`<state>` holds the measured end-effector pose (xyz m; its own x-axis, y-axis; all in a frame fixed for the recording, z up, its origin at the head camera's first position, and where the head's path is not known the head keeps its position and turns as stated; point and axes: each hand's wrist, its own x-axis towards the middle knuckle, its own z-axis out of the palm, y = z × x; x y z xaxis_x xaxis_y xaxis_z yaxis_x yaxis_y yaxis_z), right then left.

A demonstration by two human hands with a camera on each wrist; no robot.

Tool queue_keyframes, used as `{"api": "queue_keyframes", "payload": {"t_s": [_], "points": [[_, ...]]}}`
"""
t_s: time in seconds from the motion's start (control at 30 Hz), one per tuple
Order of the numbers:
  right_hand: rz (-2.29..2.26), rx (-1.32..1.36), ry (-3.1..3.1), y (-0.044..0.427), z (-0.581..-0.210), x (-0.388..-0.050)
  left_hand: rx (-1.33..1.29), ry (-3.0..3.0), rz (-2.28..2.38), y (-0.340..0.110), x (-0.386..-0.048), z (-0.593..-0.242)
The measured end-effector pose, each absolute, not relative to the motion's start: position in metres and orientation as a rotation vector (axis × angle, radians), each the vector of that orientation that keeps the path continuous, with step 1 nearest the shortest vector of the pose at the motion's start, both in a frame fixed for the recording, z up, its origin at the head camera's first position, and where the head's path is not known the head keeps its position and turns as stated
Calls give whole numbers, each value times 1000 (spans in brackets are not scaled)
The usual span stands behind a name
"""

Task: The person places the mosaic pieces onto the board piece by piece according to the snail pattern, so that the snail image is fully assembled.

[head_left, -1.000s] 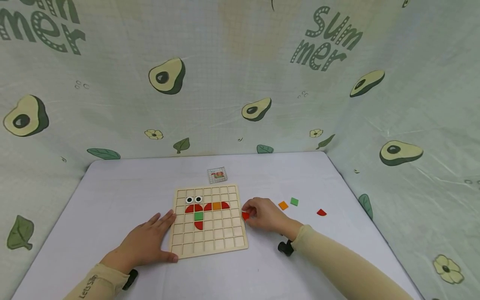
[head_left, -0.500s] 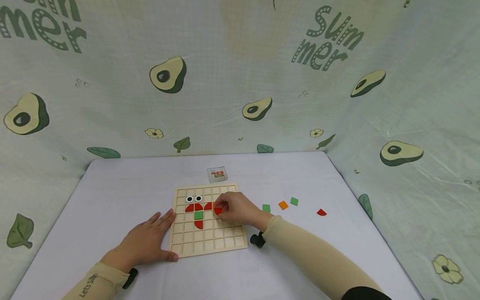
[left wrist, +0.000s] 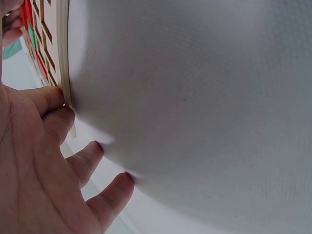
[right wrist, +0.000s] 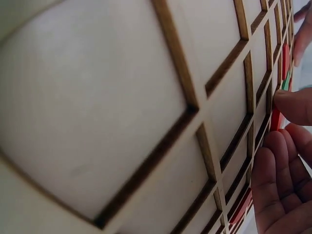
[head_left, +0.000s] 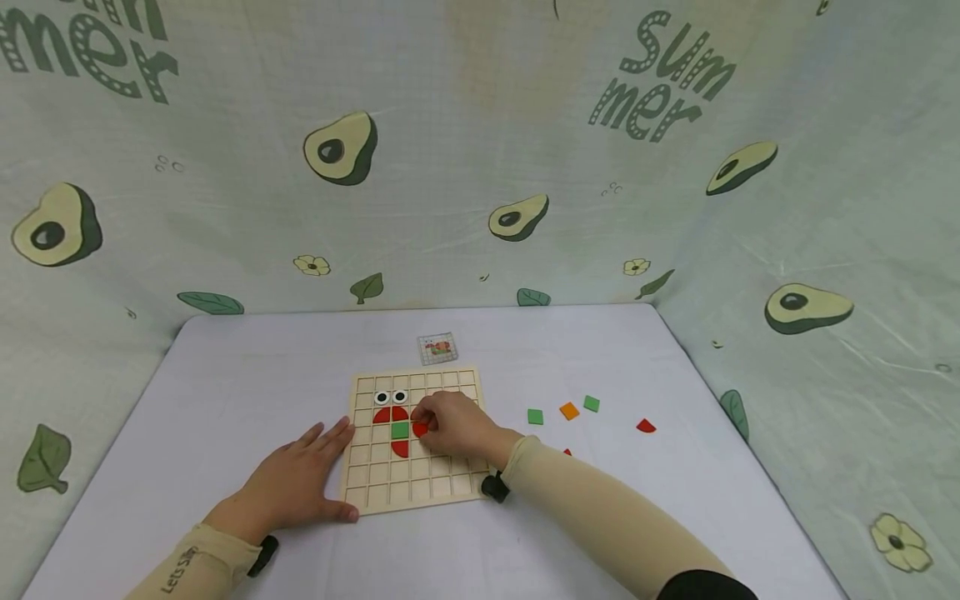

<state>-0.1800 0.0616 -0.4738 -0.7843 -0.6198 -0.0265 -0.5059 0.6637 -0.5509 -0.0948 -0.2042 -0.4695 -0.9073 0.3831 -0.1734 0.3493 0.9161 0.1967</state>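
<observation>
- A flat red piece (head_left: 420,429), partly covered, is pinched by the thumb and fingers of the right hand (head_left: 459,427), just right of a green square tile (head_left: 400,430); whether it is seated cannot be told.
- In the pale wooden grid board (head_left: 420,492), black-and-white eye discs (head_left: 382,398) and red quarter-round tiles (head_left: 400,449) are set.
- The board's left edge is touched by the left hand (head_left: 288,483), its fingers extended.
- Beyond the far edge, a picture card (head_left: 437,348) is laid.
- Toward the white worktop's (head_left: 247,375) right edge, loose green squares (head_left: 535,417) and an orange square (head_left: 569,411) are scattered.
</observation>
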Motion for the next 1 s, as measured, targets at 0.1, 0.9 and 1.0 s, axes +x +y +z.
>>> {"api": "queue_keyframes", "payload": {"t_s": [0.1,0.9,1.0], "points": [[-796,-919,2673,61,-472,-179,551,2873,245,-205,-95,-470],[-807,-902,2709,61,-470,-177,562,2876,229,-204,-95,-469],[-819,-878,2707,62,-471,-177,564,2875,223,-203,-95,-468]]}}
